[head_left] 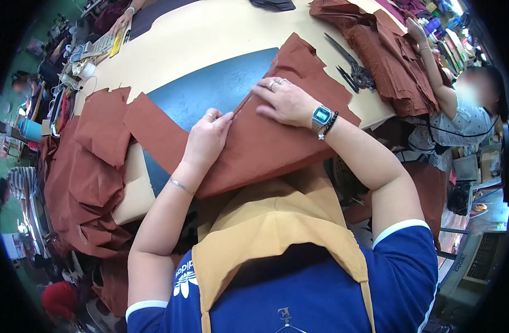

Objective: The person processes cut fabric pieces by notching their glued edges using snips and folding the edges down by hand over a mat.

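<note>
A large rust-brown fabric piece [265,152] lies over the near side of the table, with a narrow strip reaching out to the left. Along a slanting fold or seam, my left hand [207,137] pinches the cloth between thumb and fingers. My right hand [288,104] rests flat on the fabric beside the upper part of that edge, fingers stretched and a little apart. Beneath the fabric is a dark blue-grey board [204,83]. Whether the edge holds a seam or only a fold, I cannot tell.
Rust-brown fabric piles lie left [93,161] and at the far right [382,61]. Black scissors [357,69] lie right of my work. A co-worker [454,116] sits at the right, one hand near the pile. Another person's hand [121,21] is at the far left by a yellow ruler [117,41].
</note>
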A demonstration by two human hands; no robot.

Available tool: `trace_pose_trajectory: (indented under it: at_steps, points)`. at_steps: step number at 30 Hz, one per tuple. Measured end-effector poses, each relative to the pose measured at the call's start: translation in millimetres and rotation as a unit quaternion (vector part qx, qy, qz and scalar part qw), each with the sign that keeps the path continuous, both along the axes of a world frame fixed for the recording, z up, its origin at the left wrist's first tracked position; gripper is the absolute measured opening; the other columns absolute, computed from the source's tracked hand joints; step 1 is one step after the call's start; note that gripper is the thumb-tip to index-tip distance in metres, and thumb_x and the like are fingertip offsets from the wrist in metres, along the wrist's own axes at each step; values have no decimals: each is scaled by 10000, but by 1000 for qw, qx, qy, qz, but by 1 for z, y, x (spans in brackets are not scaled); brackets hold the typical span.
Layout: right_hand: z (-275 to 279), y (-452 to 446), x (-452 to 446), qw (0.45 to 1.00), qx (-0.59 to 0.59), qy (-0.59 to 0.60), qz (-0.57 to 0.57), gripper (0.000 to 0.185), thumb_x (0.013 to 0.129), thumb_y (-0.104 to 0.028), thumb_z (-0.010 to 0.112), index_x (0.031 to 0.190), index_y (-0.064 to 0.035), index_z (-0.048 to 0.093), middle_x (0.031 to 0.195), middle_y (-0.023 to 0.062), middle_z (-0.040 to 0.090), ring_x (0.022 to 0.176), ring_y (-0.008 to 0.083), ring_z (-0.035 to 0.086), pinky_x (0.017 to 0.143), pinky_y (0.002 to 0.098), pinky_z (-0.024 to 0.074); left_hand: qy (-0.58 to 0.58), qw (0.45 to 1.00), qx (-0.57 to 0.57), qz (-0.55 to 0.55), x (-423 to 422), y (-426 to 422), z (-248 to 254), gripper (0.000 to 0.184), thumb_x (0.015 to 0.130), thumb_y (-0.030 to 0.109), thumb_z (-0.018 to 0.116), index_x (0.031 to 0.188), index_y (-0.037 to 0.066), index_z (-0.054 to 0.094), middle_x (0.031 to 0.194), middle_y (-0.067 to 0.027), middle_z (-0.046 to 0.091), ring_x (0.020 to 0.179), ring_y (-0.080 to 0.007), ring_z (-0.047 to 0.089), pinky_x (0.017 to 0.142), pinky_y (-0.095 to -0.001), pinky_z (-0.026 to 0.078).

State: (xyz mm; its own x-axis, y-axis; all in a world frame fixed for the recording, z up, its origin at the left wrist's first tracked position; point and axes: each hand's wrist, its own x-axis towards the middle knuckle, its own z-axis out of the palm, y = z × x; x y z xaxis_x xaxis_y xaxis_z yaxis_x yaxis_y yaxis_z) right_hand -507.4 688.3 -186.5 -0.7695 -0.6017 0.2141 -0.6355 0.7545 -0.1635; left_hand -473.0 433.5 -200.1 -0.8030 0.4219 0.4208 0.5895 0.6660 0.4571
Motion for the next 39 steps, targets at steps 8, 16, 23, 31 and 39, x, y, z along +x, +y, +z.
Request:
trace_pose_trajectory:
  at_steps: [8,16,23,31,39]
  points:
    - [9,-14,19,994,95,47,-38,863,816,-784,456,1416,-163,466,1449,191,425,1365,350,393,1064,691,248,9,1000,-3,5,2,1,1,183,898,96,630,1056,45,708,932,-155,622,789,-317,644,706,-393,541]
    - [4,-31,30,994,72,28,-72,847,831,-777,435,1384,-138,495,1409,134,491,1363,305,409,1082,691,213,-4,1000,-3,-1,8,-8,2,179,911,132,617,1043,42,698,939,-147,630,787,-319,654,691,-403,547]
    - [9,-43,30,999,-27,21,7,640,882,-548,590,1295,-59,556,1280,159,568,1237,321,510,1060,518,366,-17,1000,-2,-4,16,-17,11,182,887,97,644,1049,46,710,934,-142,645,790,-309,650,713,-384,540]
    - [5,-56,51,998,-10,44,43,626,881,-534,604,1286,-59,563,1311,167,537,1223,334,515,1038,484,411,-41,996,-79,-22,21,-39,23,198,847,87,659,1033,57,719,906,-114,645,788,-296,624,758,-379,518]
    - [8,-67,53,999,2,-9,54,646,878,-560,590,1329,-100,536,1322,164,516,1238,331,498,1025,509,407,46,989,-134,-41,24,-43,22,203,862,96,636,1047,101,718,875,-73,626,850,-278,613,911,-426,454]
